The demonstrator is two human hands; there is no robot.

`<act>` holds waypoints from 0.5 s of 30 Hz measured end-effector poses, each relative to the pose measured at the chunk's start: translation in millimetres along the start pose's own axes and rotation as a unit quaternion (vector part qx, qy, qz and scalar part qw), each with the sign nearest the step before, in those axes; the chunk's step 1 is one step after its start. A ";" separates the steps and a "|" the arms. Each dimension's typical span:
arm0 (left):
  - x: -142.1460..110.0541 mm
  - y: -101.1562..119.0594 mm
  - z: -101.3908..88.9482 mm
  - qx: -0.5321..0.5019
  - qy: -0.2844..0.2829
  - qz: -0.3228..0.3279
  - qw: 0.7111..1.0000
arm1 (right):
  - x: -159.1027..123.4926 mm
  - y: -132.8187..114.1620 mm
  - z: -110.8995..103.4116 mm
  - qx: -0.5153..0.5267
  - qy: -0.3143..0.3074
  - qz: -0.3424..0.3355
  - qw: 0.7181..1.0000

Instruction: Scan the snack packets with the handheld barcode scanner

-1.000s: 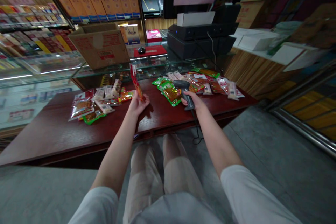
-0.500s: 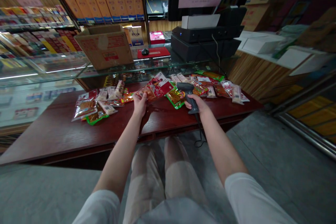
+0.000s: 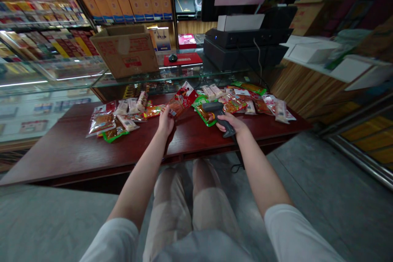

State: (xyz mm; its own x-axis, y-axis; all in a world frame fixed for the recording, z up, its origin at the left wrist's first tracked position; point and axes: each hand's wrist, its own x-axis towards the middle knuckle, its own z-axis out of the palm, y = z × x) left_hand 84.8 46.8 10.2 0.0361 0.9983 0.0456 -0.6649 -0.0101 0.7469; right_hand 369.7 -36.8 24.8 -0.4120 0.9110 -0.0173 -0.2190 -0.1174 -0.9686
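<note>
My left hand (image 3: 166,122) is closed on the lower end of a red snack packet (image 3: 183,97) with a clear window, held tilted above the table. My right hand (image 3: 229,123) grips the handle of a dark grey barcode scanner (image 3: 214,109), whose head points left toward that packet. Behind the scanner lies a green-edged snack packet (image 3: 205,115). More packets form a pile on the right, with a white-wrapped snack (image 3: 280,111) at its end. Over to the left, a second pile holds a clear and red packet (image 3: 102,118) and another green-edged packet (image 3: 114,134).
The packets lie on a dark red wooden table (image 3: 67,147). Behind it, a glass counter (image 3: 181,74) carries an open cardboard box (image 3: 129,55), a mouse (image 3: 172,57) on a red mat and a black cash drawer (image 3: 242,55). The scanner's cable (image 3: 236,167) hangs past the table's front edge.
The scanner has tilted, its head now lower and its handle leaning further right. The red packet has turned slightly in my left hand, showing more of its window. The view has shifted a little.
</note>
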 end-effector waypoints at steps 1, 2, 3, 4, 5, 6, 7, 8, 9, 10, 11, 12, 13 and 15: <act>0.0 1.6 0.9 -0.015 0.011 -0.015 1.000 | 0.2 -0.1 0.0 -0.001 -0.001 0.002 1.000; -0.2 3.0 2.1 -0.027 0.020 -0.023 0.999 | 0.4 -0.3 0.2 0.001 0.001 0.000 1.000; -0.7 4.3 3.5 -0.037 0.026 -0.025 0.999 | 0.5 -0.4 0.4 0.005 0.006 -0.005 1.000; -1.2 5.2 5.1 -0.044 0.029 -0.023 0.998 | 0.7 -0.6 0.7 0.008 0.012 -0.011 1.000; -1.9 5.8 6.6 -0.048 0.030 -0.017 0.998 | 0.7 -0.7 1.0 0.011 0.018 -0.016 1.000; -2.4 5.9 8.0 -0.048 0.028 -0.010 0.998 | 0.7 -0.8 1.4 0.014 0.022 -0.020 0.999; -2.8 5.7 9.1 -0.046 0.026 -0.002 0.999 | 0.7 -0.9 1.7 0.017 0.024 -0.022 0.999; -2.9 5.3 9.8 -0.042 0.023 0.006 0.999 | 0.6 -0.9 1.9 0.018 0.025 -0.025 0.999; -2.8 4.6 10.1 -0.036 0.018 0.013 0.999 | 0.5 -1.0 2.1 0.020 0.025 -0.027 0.999; -2.4 3.7 10.1 -0.028 0.012 0.019 0.999 | 0.4 -1.1 2.2 0.020 0.024 -0.030 0.999; -1.9 2.9 9.8 -0.019 0.005 0.026 0.999 | 0.3 -1.1 2.3 0.021 0.024 -0.031 0.999; -1.3 2.0 9.4 -0.009 -0.002 0.033 0.999 | 0.4 -1.2 2.4 0.021 0.024 -0.030 0.999; -0.8 1.3 8.9 0.001 -0.007 0.039 0.999 | 0.4 -1.4 2.6 0.021 0.024 -0.030 0.999; -0.2 0.2 8.3 0.025 -0.014 0.049 0.998 | 0.7 -1.5 2.9 0.024 0.025 -0.029 0.999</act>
State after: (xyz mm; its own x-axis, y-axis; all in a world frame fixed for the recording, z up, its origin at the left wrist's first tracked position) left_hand 90.9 46.2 15.9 -0.0066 0.9904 0.1380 -0.6284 -0.1115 0.7698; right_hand 367.2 -37.1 26.9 -0.3528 0.9353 0.0253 -0.2842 -0.0813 -0.9553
